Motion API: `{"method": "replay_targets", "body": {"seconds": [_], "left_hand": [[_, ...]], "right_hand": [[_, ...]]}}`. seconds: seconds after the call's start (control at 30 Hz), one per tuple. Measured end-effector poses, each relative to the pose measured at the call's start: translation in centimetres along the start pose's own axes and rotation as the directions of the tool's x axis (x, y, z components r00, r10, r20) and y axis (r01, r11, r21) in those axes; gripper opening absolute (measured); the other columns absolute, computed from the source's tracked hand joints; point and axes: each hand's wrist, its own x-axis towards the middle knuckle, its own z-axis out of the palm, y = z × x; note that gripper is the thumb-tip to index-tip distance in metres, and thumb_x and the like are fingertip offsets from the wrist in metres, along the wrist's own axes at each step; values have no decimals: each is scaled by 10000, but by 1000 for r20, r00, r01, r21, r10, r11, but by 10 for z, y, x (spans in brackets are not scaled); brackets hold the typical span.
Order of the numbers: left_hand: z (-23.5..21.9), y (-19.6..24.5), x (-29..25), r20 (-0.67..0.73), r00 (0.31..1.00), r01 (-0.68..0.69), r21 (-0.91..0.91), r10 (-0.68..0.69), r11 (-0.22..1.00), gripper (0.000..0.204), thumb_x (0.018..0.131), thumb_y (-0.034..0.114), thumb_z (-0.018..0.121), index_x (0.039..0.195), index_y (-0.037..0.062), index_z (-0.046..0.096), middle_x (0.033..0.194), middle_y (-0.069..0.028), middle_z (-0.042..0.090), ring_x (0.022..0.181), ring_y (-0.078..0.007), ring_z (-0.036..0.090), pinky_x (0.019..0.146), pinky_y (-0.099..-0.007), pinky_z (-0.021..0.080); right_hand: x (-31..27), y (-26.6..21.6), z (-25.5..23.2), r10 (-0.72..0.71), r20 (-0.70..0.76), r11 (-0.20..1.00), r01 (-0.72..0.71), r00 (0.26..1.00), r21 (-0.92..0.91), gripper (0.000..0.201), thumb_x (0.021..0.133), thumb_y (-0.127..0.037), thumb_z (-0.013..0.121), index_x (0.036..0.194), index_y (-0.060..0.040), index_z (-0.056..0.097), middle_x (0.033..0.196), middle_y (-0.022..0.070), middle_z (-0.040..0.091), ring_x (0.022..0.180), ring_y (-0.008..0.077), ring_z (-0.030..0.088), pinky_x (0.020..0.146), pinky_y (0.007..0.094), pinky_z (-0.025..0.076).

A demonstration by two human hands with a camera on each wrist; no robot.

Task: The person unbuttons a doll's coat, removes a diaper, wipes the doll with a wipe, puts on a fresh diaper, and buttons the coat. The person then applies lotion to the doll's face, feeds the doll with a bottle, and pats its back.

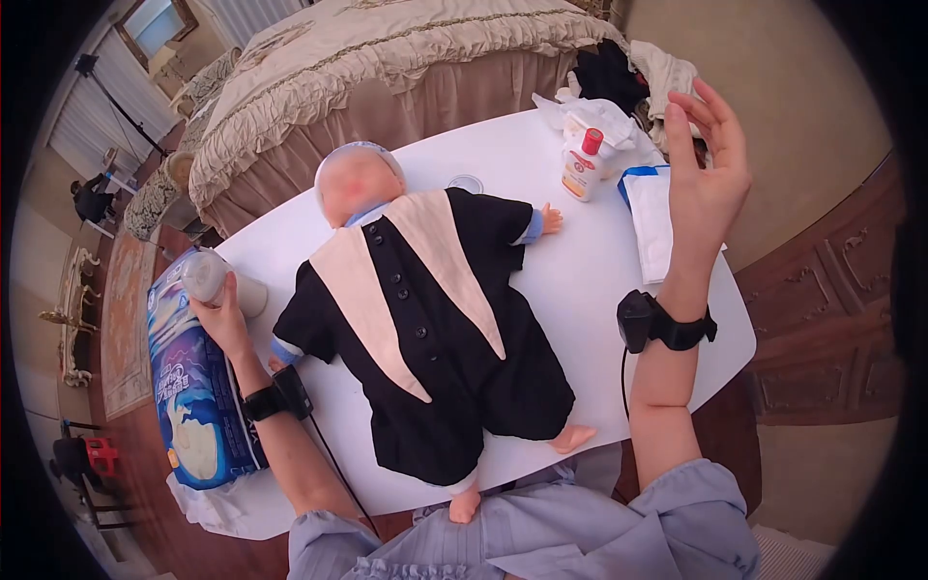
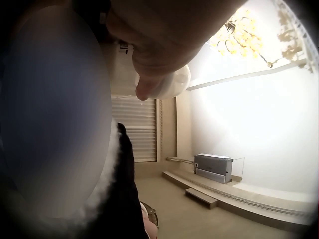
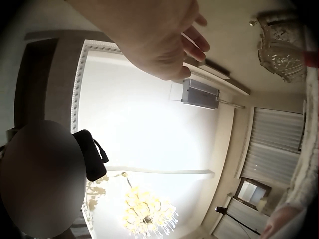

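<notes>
My left hand [image 1: 224,319] grips a white baby bottle [image 1: 253,296] with a translucent domed cap, at the table's left side beside the doll's sleeve. In the left wrist view the cap [image 2: 180,82] shows past my thumb. My right hand [image 1: 713,184] is raised above the table's right side, fingers loosely bent, with nothing in it; the right wrist view shows the same hand [image 3: 154,37] against the ceiling. Between my arms a baby doll [image 1: 425,319] lies on its back, dressed in a black romper with two cream pointed panels, dark buttons and a pale cap.
On the white table [image 1: 580,319], a blue diaper pack [image 1: 198,406] lies at left. A lotion bottle [image 1: 580,172] with a red cap stands at back right, near white crumpled cloth [image 1: 619,126] and a white folded packet [image 1: 650,222]. Behind is a bed [image 1: 387,68].
</notes>
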Motion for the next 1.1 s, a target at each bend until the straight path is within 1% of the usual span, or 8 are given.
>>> {"method": "replay_targets", "body": {"seconds": [0.4, 0.47, 0.6, 0.73, 0.8, 0.97, 1.03, 1.1], "left_hand": [[4, 104, -68, 43, 976, -216, 132, 212, 968, 598, 893, 102, 722, 1405, -32, 444, 1437, -142, 496, 1314, -248, 486, 1096, -371, 373], [14, 142, -107, 261, 965, 8, -74, 12, 997, 495, 899, 97, 702, 1347, -10, 522, 1430, -132, 502, 1305, -252, 493, 1103, -372, 363], [39, 163, -150, 541, 821, -215, 0, 181, 977, 340, 905, 63, 667, 1234, 9, 597, 1273, -109, 578, 1155, -203, 571, 1001, -315, 438], [45, 145, -184, 431, 842, 443, -206, -326, 872, 232, 952, 83, 624, 1168, 4, 600, 1090, -36, 583, 991, -121, 571, 896, -257, 456], [40, 138, -193, 370, 651, 756, -240, -663, 608, 222, 979, 108, 596, 1176, 6, 600, 1120, -27, 582, 999, -109, 568, 897, -248, 454], [41, 146, -186, 395, 451, 852, -458, -800, 254, 365, 990, 134, 573, 1284, -57, 468, 1160, -131, 635, 1010, -186, 624, 881, -285, 495], [44, 124, -182, 427, 439, 856, -465, -790, 225, 363, 988, 153, 582, 1267, -53, 474, 1189, -145, 627, 998, -191, 631, 860, -295, 506], [49, 104, -181, 472, 459, 858, -455, -753, 238, 361, 984, 234, 608, 1181, -48, 502, 1098, -151, 668, 952, -190, 647, 808, -301, 523]], "right_hand": [[-28, -28, 12, -66, 226, 998, 62, 972, 25, 150, 865, -136, 719, 952, -13, 709, 847, 94, 713, 799, 184, 687, 738, 299, 512], [-49, -29, 17, 73, 590, 994, -105, 804, 20, 176, 885, -198, 685, 832, -31, 697, 747, 123, 678, 688, 247, 670, 638, 340, 490], [-100, -20, 15, 214, 938, 965, 88, 272, -246, 157, 871, -169, 641, 907, -31, 706, 841, 134, 682, 767, 298, 656, 671, 375, 505], [-143, 19, 3, 111, 969, 947, 273, 221, -171, 152, 824, -97, 629, 932, -23, 708, 950, 127, 696, 881, 310, 665, 752, 409, 524], [-150, 33, 1, -140, 877, 960, 281, 459, 6, 148, 792, -57, 602, 886, 13, 692, 995, 129, 689, 955, 308, 654, 829, 410, 532], [-166, 55, 15, -277, 917, 908, 389, 287, 153, 281, 789, -57, 597, 1047, 38, 657, 1209, 209, 595, 1219, 370, 512, 1075, 461, 395], [-179, 65, 32, -113, 994, 930, 354, 10, 102, 482, 797, -142, 627, 1238, 45, 567, 1385, 240, 479, 1307, 435, 408, 1152, 503, 285], [-197, 62, 40, -192, 955, 972, 176, 228, 154, 556, 803, -184, 637, 1299, 38, 520, 1409, 241, 461, 1315, 453, 396, 1157, 500, 277]]}}
